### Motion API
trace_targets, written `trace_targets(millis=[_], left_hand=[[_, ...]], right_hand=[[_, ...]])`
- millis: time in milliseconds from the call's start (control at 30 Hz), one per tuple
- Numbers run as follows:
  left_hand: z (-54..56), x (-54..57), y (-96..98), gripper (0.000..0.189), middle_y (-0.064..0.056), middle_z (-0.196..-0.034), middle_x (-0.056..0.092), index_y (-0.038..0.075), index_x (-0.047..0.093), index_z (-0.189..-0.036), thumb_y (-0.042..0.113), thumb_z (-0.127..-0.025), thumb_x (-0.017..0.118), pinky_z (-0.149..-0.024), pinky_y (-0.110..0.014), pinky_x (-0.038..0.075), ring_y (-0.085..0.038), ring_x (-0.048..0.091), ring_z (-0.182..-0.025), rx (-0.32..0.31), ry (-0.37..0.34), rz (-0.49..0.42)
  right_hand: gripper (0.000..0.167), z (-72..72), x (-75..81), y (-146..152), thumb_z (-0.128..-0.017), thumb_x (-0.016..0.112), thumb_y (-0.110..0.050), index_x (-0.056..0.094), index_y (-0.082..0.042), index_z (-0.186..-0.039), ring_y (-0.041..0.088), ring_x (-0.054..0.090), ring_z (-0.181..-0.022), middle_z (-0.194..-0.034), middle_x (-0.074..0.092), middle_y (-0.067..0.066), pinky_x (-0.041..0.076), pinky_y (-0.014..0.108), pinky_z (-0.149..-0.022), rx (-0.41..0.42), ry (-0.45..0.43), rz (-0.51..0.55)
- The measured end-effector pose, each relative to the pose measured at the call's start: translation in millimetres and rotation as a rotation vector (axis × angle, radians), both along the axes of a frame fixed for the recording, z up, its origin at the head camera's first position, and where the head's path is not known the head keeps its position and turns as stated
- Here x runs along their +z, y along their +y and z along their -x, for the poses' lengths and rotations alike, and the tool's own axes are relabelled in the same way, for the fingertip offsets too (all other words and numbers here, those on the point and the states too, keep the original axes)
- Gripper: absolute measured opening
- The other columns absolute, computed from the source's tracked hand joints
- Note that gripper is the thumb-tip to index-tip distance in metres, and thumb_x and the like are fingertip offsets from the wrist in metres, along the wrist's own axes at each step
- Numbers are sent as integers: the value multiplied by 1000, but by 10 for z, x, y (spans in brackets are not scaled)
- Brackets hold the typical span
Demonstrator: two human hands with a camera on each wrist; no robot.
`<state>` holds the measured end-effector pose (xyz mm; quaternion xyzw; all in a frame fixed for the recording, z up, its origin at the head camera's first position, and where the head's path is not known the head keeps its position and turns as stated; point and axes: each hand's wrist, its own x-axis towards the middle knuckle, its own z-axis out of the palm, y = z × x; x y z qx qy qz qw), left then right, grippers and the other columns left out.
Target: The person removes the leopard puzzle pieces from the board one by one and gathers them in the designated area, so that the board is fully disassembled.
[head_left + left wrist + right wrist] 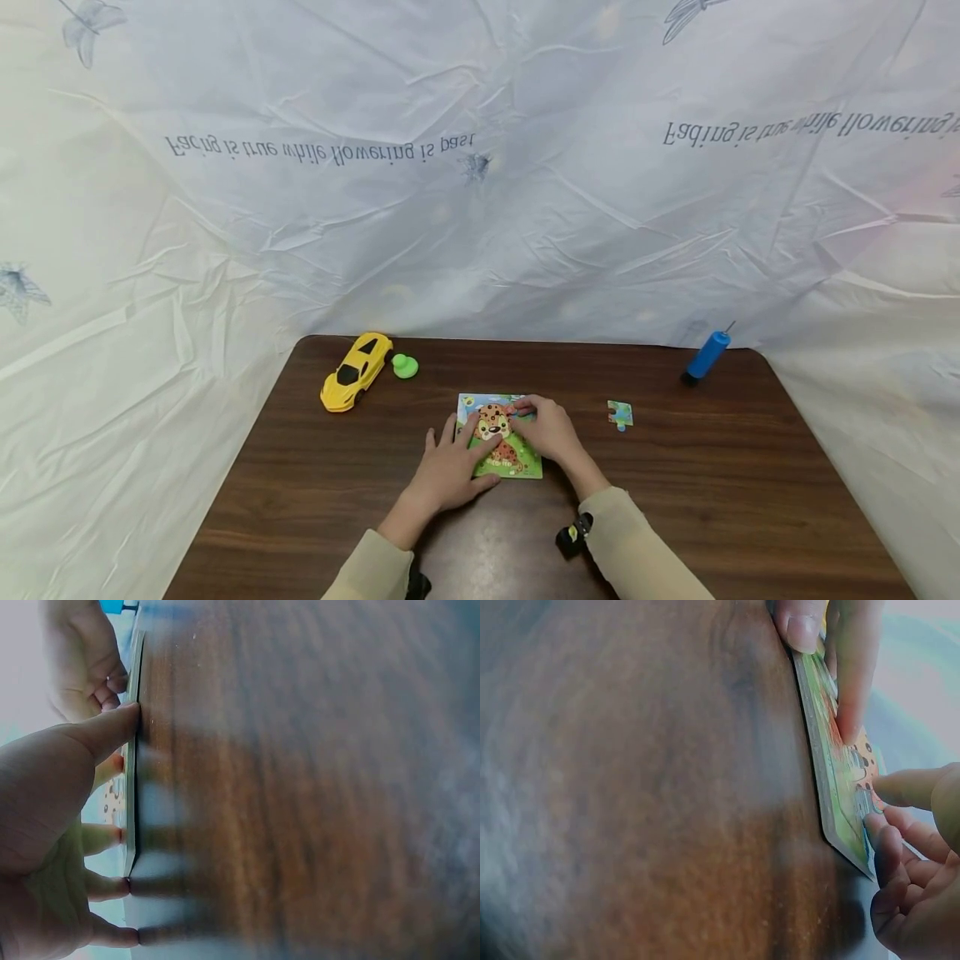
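Note:
A square jigsaw puzzle point(510, 467) with a cartoon leopard on green and blue lies flat on the table, seen edge-on in both wrist views. My left hand point(448, 468) rests on its left side with fingers spread, the thumb point(112, 733) at the near edge and some fingertips on the tabletop. At the upper right part of the picture, my right hand point(551, 429) has thumb and curled fingers pinching a puzzle piece point(879, 801), mostly covered by the fingers. A loose blue-green puzzle piece point(621, 414) lies to the right of the puzzle.
A yellow toy car point(356, 372) stands at the back left, with a small light-green knobbed object point(405, 366) beside it. Near the back right corner is a blue cylinder with a thin metal tip point(707, 357). Behind the brown table point(315, 500) hangs a white printed sheet point(450, 225).

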<state>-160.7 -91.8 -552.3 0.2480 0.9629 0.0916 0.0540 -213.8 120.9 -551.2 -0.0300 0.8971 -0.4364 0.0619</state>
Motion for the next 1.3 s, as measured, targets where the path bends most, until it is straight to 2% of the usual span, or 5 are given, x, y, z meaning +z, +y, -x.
trace_targets(millis=[200,400,867,1067,1300], left_hand=[[-2,9,1,66,-14,-169,25,36,46,-159,63,-100,58,-106,-78,30,-51,24,-151,3,-8,0],[-1,-11,-1,66,-14,-170,24,37,45,-159,64,-100,57,-107,-78,30,-51,23,-151,5,-13,2],[0,-34,-12,67,-13,-170,24,37,44,-159,64,-100,57,-107,-77,30,-50,23,-152,4,-7,7],[0,-26,-8,67,-13,-170,24,37,44,-159,64,-100,57,-107,-77,30,-50,23,-152,5,-14,4],[3,-14,-4,66,-14,-170,24,37,45,-159,63,-100,57,-107,-77,30,-50,22,-152,7,-17,4]], right_hand=[[14,38,-43,-7,-101,72,-22,76,-13,-111,14,65,-79,-100,72,0,54,40,-70,-20,56,-11],[14,69,-83,-6,-102,70,-22,77,-14,-111,14,66,-80,-97,72,-1,53,38,-67,-25,89,-11],[12,113,-96,23,-103,69,-22,78,-16,-107,13,66,-78,-96,73,-2,52,38,-65,14,76,23],[10,145,-119,24,-101,72,-23,81,-18,-103,12,63,-72,-90,73,-5,51,36,-65,-18,91,48],[11,144,-114,131,-101,71,-20,80,-14,-106,13,66,-82,-93,73,-4,54,39,-73,-17,114,93]])
